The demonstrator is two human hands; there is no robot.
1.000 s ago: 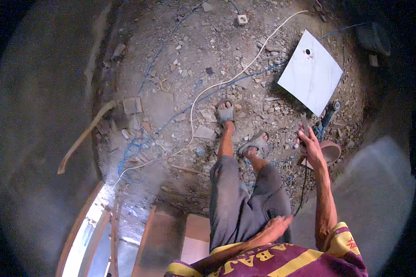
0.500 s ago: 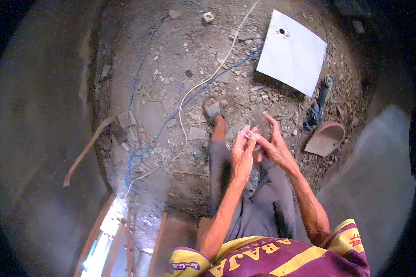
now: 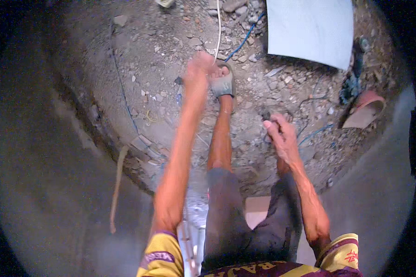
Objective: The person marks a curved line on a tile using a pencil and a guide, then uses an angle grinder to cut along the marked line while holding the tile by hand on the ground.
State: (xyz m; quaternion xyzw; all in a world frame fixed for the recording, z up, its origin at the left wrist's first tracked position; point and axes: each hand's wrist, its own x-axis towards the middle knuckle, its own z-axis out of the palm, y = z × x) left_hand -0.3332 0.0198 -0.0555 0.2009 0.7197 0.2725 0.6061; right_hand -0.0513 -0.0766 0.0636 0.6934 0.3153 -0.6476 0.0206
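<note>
My left hand [image 3: 199,68] is stretched forward over the rubble floor beside my sandalled foot [image 3: 223,83]. Motion smears its fingers, and the white cable [image 3: 218,32] meets or passes behind it; whether the hand grips the cable I cannot tell. Lower and to the right, my right hand [image 3: 283,135] is held above the ground with fingers curled and the thumb pressed toward them. A small dark shape [image 3: 266,113] shows by its fingertips, too unclear to name or to tell whether it is held.
A large white tile panel [image 3: 309,32] lies at the far right. Past my right hand are a reddish curved piece [image 3: 365,110] and a dark-bodied tool [image 3: 357,69]. A blue cord [image 3: 246,39] crosses the stones. On the left, a wooden stick [image 3: 119,189] leans near the wall.
My hands have come apart from working together in front of me. The left went forward and left to the cable; the right moved slightly down and right. My view shifted, and the panel sits higher.
</note>
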